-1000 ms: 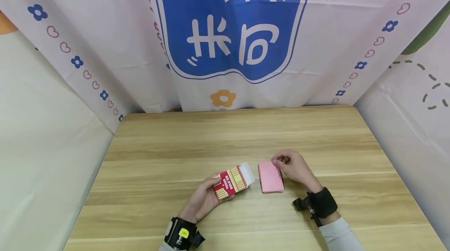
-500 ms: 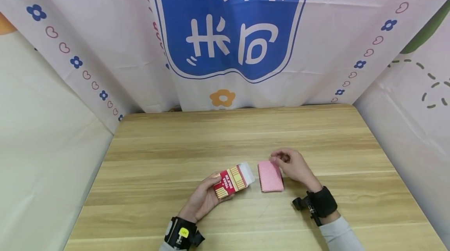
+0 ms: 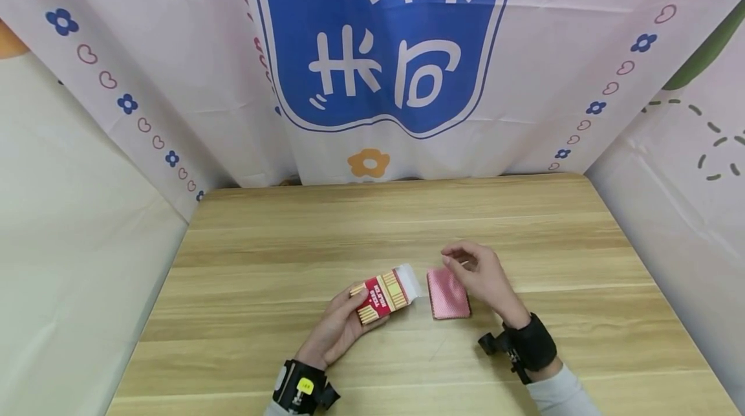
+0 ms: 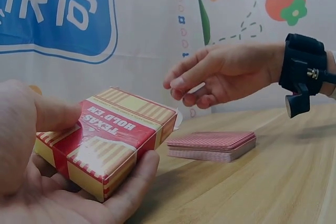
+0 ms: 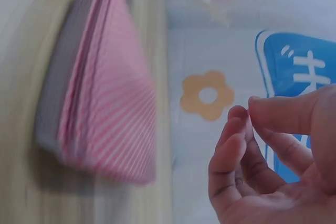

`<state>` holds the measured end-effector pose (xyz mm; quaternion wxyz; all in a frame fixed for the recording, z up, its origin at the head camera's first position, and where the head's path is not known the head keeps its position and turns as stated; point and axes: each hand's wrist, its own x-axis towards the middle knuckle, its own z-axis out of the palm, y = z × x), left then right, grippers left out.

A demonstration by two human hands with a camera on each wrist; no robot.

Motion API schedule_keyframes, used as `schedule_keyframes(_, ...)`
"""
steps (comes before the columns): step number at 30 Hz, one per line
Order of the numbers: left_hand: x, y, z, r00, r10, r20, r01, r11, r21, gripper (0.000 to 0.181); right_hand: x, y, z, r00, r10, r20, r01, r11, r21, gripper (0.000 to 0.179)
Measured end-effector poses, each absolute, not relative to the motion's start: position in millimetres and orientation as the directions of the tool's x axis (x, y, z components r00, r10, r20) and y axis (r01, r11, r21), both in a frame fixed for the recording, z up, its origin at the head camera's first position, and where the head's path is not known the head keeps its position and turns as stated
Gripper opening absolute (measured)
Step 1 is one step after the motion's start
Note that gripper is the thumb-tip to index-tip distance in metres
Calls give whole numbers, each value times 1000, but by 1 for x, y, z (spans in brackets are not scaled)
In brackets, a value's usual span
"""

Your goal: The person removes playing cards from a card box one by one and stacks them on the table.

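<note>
My left hand (image 3: pixel 334 333) grips a red and yellow card box (image 3: pixel 381 299) printed "TEXAS HOLD 'EM", thumb on its face and fingers beneath. Its white end flap (image 3: pixel 410 283) stands open toward the right. Just beyond the flap, a squared-up deck of playing cards (image 3: pixel 448 299) with pink patterned backs lies on the table. Raised over the deck's far right corner is my right hand (image 3: pixel 484 279). In the right wrist view its fingers (image 5: pixel 227 153) are bent loosely, the thumb near the index fingertip, with nothing between them. A few upper cards look slightly separated there from the stack.
The wooden table (image 3: pixel 279 228) runs back to a white curtain (image 3: pixel 174 47) with a blue sign. Pale side walls (image 3: pixel 70 241) flank it. A black wrist camera strap (image 3: pixel 532 341) sits on the right wrist, another strap (image 3: pixel 297 387) on the left.
My right hand has lifted off the deck's corner and shifted slightly up and left, fingers loosened. The card box in my left hand has tilted and risen slightly. The deck stays in place.
</note>
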<state>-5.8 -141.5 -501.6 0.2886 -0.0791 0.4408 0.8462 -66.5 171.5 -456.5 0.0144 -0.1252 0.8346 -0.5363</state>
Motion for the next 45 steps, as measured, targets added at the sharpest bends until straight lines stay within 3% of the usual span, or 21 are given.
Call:
schedule_keyframes(12,-6,-143,-501,-829,427,-361,-547,-485,682,72,-47,142,-449,-924,-344,169,-252,213,-944,11)
schedule_keyframes(26,-4,-142,-500,-809,488,-328,-551,-436,711,75,-39,129,-457,-916,-374,145,-269,305,-914,19)
schedule_keyframes(45,-3,-141,-499,-802,525,-286,-517,-367,774,66,-40,126,-464,-920,-382,84,-230,353,-907,15)
